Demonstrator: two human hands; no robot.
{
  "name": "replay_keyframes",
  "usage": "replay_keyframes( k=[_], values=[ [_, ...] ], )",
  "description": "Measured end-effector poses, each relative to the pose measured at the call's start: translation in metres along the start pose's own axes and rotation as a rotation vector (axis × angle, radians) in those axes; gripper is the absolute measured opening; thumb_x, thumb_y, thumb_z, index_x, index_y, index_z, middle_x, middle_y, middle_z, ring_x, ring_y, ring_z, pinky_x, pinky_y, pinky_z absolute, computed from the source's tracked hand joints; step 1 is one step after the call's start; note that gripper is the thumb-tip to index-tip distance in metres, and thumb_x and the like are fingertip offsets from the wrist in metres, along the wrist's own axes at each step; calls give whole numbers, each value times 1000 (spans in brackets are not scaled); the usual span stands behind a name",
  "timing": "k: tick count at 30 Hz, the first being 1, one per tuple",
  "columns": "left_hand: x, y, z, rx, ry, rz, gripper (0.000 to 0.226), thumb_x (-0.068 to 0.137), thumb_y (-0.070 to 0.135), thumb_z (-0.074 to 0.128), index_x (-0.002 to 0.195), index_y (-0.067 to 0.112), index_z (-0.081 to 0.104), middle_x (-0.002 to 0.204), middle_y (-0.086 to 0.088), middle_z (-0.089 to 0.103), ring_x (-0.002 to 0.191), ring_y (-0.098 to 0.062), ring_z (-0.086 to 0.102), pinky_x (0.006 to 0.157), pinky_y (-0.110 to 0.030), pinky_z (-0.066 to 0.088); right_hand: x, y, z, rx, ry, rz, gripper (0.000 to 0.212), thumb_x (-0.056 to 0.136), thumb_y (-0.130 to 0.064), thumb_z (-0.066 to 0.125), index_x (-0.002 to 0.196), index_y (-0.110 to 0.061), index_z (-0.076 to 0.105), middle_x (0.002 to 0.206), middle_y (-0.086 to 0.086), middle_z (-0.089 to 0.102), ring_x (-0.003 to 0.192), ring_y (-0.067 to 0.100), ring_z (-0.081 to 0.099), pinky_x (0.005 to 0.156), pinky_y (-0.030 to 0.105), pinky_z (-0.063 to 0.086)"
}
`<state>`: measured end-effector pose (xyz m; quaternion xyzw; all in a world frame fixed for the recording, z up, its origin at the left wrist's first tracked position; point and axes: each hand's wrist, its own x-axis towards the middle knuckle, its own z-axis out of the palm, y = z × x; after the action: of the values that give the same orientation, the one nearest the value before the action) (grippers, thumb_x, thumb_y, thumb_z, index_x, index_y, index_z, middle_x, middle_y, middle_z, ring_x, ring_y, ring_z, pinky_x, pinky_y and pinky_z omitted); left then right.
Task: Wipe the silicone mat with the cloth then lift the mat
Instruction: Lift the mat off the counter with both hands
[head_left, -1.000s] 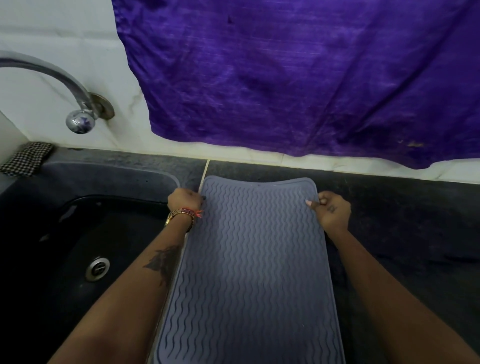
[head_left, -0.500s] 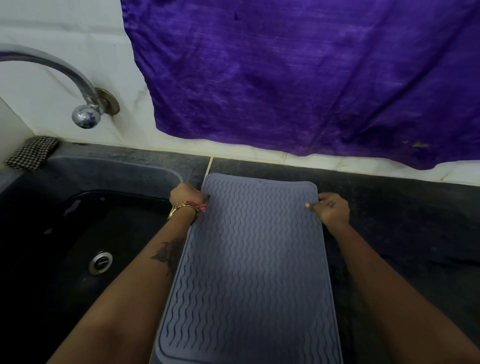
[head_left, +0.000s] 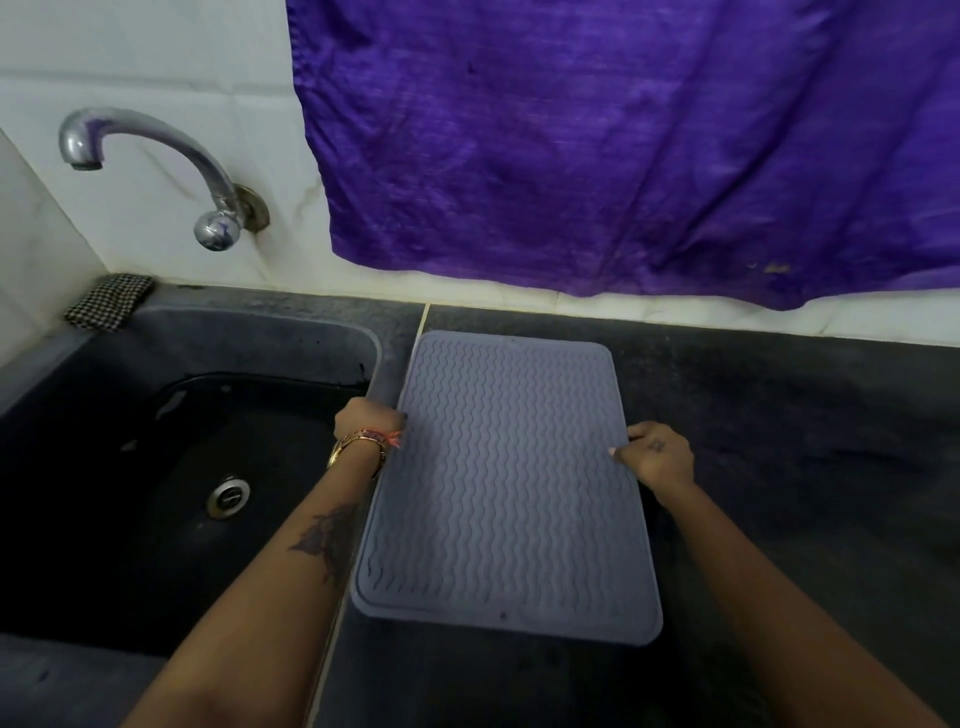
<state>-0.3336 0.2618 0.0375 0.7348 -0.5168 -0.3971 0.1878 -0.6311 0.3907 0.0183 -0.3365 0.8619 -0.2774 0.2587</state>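
Grey silicone, ribbed in wavy lines: the mat lies on the dark counter, its left edge just beside the sink. The left hand pinches that left edge, the right hand pinches the right edge, both about halfway along and both closed on the mat. Expect it light, floppy and grippy rather than slick; held at mid-length, the near and far ends should droop, so a grip nearer the far corners looks safer for lifting. Whether the mat is clear of the counter right now, I can't tell. Fingers under both edges are hidden. A checked cloth sits at the sink's far left corner, well apart from both hands. Any damp on the mat is impossible to make out.
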Motion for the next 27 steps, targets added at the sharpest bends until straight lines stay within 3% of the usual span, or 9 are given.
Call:
replay_keyframes(
  k=[6,10,13,19,22,24,27],
  values=[
    [-24,-27,-6,-16,-19,25,24,81,20,68,91,-1,63,82,-12,60,72,-22,58,59,-29,47,-40,13,1,25,37,15,30,83,-18,68,111,-6,63,112,14,65,97,27,62,83,33,53],
    [-35,-41,-9,11,-59,95,17,82,21,67,72,8,61,69,-5,57,68,-18,56,60,-29,45,-66,25,6,82,90,18,28,83,-18,68,109,-7,63,109,14,65,93,26,62,79,35,54],
    [-46,-53,-9,35,-62,143,22,82,20,65,63,12,59,62,-4,57,59,-15,55,52,-24,41,-85,35,7,84,99,31,33,82,-19,68,112,-8,62,111,13,65,95,26,61,82,35,53],
    [-80,-80,-7,119,12,228,23,82,21,65,63,19,52,64,0,53,60,-14,52,47,-20,34,-116,58,3,130,104,41,31,80,-16,70,110,-9,62,113,11,64,97,24,61,80,29,51],
    [-99,-92,-9,164,25,217,19,82,20,64,66,16,55,65,-1,53,71,-23,59,55,-23,41,-131,68,1,176,84,74,31,80,-13,70,109,-9,63,112,12,64,96,24,62,82,33,54],
    [-110,-100,-11,187,40,201,7,81,18,64,78,12,63,71,-4,56,72,-24,57,61,-26,43,-141,75,0,228,63,105,28,80,-9,70,106,-9,63,107,13,65,86,23,64,80,39,57],
    [-126,-112,-14,180,64,190,15,82,17,65,93,8,68,88,-12,64,79,-27,59,69,-27,45,-154,82,2,279,65,102,23,80,-5,69,101,-9,62,101,13,67,69,15,62,68,32,57]
  ],
)
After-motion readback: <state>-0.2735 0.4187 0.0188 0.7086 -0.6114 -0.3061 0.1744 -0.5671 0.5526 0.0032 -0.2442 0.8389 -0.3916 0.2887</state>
